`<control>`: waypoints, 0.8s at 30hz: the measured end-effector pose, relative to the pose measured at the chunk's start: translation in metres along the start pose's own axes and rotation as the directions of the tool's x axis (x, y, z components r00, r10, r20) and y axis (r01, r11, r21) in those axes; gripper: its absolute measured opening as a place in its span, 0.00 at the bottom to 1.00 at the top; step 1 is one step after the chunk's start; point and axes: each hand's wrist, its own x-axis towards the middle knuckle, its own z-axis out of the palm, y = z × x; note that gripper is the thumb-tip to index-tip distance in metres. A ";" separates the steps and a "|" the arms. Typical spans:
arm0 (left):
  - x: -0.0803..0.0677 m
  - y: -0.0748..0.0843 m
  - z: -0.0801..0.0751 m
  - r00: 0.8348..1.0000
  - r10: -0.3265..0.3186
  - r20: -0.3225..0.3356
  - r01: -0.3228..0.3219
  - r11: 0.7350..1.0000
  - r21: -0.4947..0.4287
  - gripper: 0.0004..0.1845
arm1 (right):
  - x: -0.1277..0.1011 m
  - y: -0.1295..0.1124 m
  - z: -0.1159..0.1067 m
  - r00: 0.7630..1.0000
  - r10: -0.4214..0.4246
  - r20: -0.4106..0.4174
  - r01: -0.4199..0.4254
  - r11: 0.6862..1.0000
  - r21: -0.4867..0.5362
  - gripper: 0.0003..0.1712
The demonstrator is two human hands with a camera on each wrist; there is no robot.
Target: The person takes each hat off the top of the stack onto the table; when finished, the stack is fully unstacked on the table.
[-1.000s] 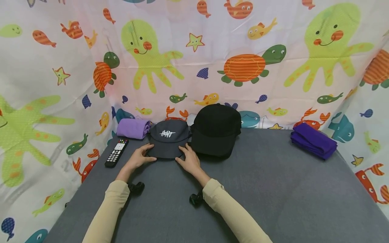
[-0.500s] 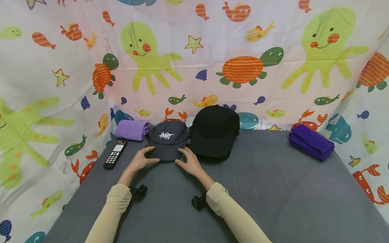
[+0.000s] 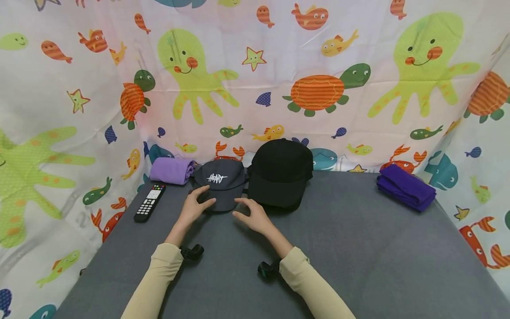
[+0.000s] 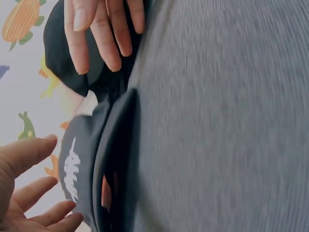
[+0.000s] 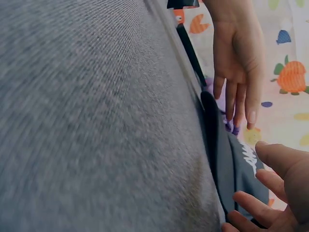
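A dark grey cap (image 3: 221, 179) with white lettering lies at the back of the table, its brim toward me. My left hand (image 3: 194, 207) hovers at the brim's left side, fingers and thumb spread, holding nothing. On the brim's right side is my right hand (image 3: 253, 216), fingers loosely bent and apart from the cap. The left wrist view shows the cap's lettered front (image 4: 72, 169) just beyond my left fingers (image 4: 36, 193). In the right wrist view, my right fingers (image 5: 256, 208) are spread in front of the cap (image 5: 231, 169).
A larger black cap (image 3: 280, 173) stands right beside the grey one. To the left are a rolled lilac cloth (image 3: 172, 170) and a black remote control (image 3: 149, 203). A folded purple cloth (image 3: 405, 187) lies at the far right. A printed curtain (image 3: 255, 97) surrounds the grey table (image 3: 358, 248).
Both hands have come off the cap's brim and drawn back slightly toward me, the left one also shifting right. The cap stays in place.
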 end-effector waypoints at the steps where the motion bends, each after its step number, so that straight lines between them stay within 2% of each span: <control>1: 0.000 0.001 0.003 1.000 0.004 -0.003 -0.004 1.000 -0.009 0.32 | -0.001 0.000 -0.002 1.000 -0.004 0.005 0.004 1.000 0.000 0.27; 4: 0.000 0.006 0.011 1.000 0.025 -0.010 -0.025 0.999 -0.038 0.31 | -0.006 -0.002 -0.008 1.000 -0.023 0.019 0.022 1.000 0.008 0.27; 10: -0.001 0.016 0.024 0.994 0.104 -0.040 -0.105 0.994 -0.021 0.30 | -0.012 -0.006 -0.022 0.999 -0.031 0.043 0.030 0.999 0.037 0.26; 13: -0.002 0.020 0.029 0.991 0.129 -0.034 -0.129 0.991 -0.017 0.29 | -0.015 -0.008 -0.028 0.999 -0.027 0.045 0.025 0.999 0.043 0.26; 24: -0.004 0.033 0.053 0.983 0.181 -0.024 -0.182 0.982 -0.044 0.28 | -0.030 -0.016 -0.053 0.997 -0.064 -0.050 0.066 0.997 0.039 0.20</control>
